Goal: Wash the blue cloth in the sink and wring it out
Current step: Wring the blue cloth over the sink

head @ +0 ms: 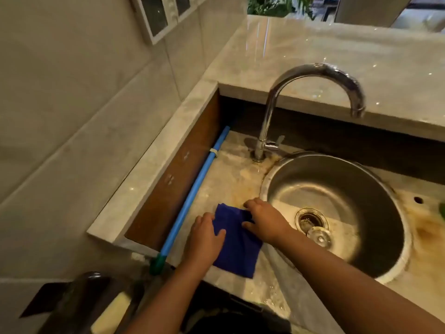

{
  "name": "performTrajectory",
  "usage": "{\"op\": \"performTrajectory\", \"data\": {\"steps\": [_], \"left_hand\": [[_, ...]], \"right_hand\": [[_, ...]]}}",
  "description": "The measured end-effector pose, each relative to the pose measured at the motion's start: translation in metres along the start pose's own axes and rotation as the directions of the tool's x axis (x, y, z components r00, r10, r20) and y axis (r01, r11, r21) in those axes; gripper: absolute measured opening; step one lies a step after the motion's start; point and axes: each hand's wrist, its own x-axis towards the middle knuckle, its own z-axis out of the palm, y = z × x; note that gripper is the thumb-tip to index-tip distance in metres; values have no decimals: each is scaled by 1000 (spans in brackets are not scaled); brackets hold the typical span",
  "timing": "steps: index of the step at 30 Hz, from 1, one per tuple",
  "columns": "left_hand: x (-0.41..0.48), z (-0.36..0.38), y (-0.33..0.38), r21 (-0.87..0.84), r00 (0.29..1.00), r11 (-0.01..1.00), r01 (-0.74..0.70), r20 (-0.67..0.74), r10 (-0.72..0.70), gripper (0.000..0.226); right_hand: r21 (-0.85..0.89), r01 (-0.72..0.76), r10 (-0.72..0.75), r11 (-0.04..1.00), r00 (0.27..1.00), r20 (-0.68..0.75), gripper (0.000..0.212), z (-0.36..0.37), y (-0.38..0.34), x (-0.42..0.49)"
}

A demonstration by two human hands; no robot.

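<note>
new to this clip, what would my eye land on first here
The blue cloth stands out, lying on the stained stone ledge left of the round steel sink, with the left hand and right hand both on it. Behind it, a curved chrome tap arches over the basin, with no water visible.

Cloth (237,247) lies on counter (231,179), left of sink (337,179).

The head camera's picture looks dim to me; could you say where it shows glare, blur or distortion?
Head view: dim, warm light; glare streaks on the chrome tap and glossy marble counter; wide-angle distortion bows the wall tiles; blue cloth fairly sharp, bottom-left foreground blurred.
</note>
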Motion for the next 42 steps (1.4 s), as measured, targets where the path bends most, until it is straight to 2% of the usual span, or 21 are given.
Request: {"op": "performTrajectory", "data": {"steps": [5,10,13,18,21,23,25,27,30,33,35,38,42], "left_hand": [[13,2,0,-17,993,994,112,-19,-112,37],[26,7,1,59,989,987,148,-40,-146,41],[27,9,0,49,986,985,163,-49,-160,36],[25,12,-3,12,990,992,127,-68,-126,20],[19,13,-5,-19,993,999,35,-108,-37,20],[15,11,-6,-116,995,993,-6,-101,-6,26],[12,5,-6,-282,1000,959,-26,-18,22,25],[8,-5,-3,-416,991,907,-68,79,111,23],[-2,-22,10,-473,956,869,-145,160,246,17],[-12,-35,33,-516,908,830,-214,207,363,17],[-18,-43,52,-570,863,785,-244,241,443,15],[-28,-51,83,-625,791,727,-284,276,546,14],[-41,-59,123,-691,691,648,-321,297,659,21]], "right_hand": [[-20,-34,35,999,999,42,42,-1,-2,18],[3,-122,120,993,987,106,44,11,-7,25],[28,-176,171,984,977,126,36,18,-9,30],[38,-115,109,993,985,136,14,17,-9,30],[131,-50,36,990,994,107,15,11,-7,24],[220,-29,7,975,995,100,15,5,-5,17],[296,-43,10,954,993,114,16,-3,-3,8],[361,-73,29,930,991,127,16,-12,1,-3],[515,-130,44,847,983,176,17,-28,7,-25],[689,-132,-20,713,978,208,24,-48,17,-53],[743,-88,-68,664,982,177,30,-63,22,-71],[761,7,-71,649,996,52,29,-82,26,-97],[715,68,-13,696,997,-81,46,-104,33,-124]]}}
